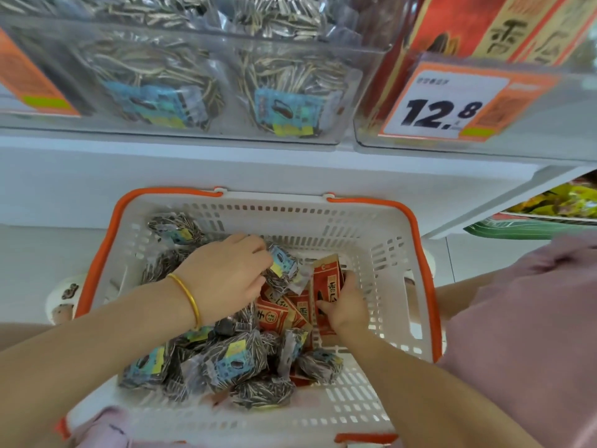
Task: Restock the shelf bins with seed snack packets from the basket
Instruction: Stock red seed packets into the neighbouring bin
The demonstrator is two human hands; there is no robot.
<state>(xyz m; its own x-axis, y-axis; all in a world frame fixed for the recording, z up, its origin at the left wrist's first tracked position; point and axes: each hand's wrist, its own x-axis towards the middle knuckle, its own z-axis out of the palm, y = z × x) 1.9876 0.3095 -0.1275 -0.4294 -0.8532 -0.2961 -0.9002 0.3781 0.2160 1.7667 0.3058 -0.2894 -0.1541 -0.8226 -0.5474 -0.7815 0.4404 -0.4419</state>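
A white basket (384, 240) with orange handles stands on the floor below the shelf. It holds several clear packets of striped seeds (232, 363) with blue labels and several red packets. My left hand (226, 276), with a gold bangle on the wrist, pinches a clear blue-label seed packet (284, 266) in the middle of the basket. My right hand (345, 305) grips an upright red packet (326, 279) at the basket's right side. Above, a clear shelf bin (206, 85) holds the same blue-label seed packets.
A second clear bin (420, 33) at the upper right holds red packets and carries a 12.8 price tag (449, 101). The white shelf edge (258, 163) runs across above the basket. Yellow and green bags (555, 208) lie on a lower shelf at right.
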